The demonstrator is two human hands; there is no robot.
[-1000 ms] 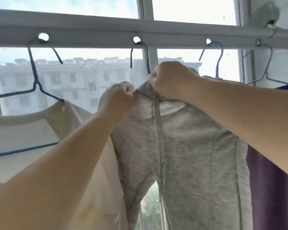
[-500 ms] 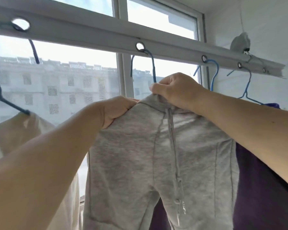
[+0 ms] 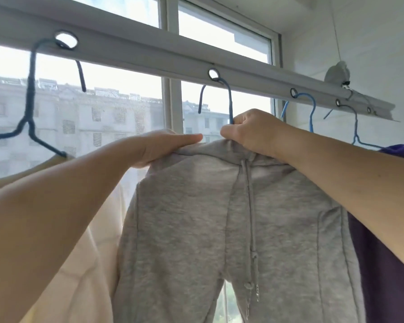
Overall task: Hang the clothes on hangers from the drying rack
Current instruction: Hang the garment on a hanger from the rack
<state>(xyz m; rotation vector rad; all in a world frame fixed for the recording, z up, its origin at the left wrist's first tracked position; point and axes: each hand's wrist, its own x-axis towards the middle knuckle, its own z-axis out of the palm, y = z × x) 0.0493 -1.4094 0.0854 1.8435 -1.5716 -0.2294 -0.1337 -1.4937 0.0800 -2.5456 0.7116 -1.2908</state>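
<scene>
- Two bare forearms reach up from the bottom corners toward the clothes at the window.
- Left hand (image 3: 163,145) lies flat with fingers straight, palm down, pressing on the left part of the waistband of the grey sweatpants (image 3: 231,229).
- Right hand (image 3: 252,134) is clenched around the bunched middle of that waistband, just where the hanger wire comes down; its knuckles hide the hanger's shoulders.
- Grey sweatpants hang in the centre, waistband up, both legs dropping out of view below; a drawstring (image 3: 251,217) dangles down the front, knotted near its end.
- Cream garment (image 3: 79,264) hangs just left of the sweatpants, partly behind the left forearm, on a dark blue hanger (image 3: 30,94).
- Dark purple garment (image 3: 387,264) hangs just right of the sweatpants, behind the right forearm, on a light blue wire hanger (image 3: 356,127).
- Blue hanger hook (image 3: 229,99) above the right hand passes through a round hole in the drying rack bar (image 3: 149,54).
- Another bright blue hanger hook (image 3: 309,108) sits in the next hole to the right, its lower part hidden behind the right arm.
- Drying rack bar runs pale grey across the window, slanting down to the right, with a cord fitting (image 3: 338,74) at its far end by the white wall.
- Window frame (image 3: 170,101) stands behind the bar; beyond the glass a pale multi-storey building (image 3: 91,117) is visible.
</scene>
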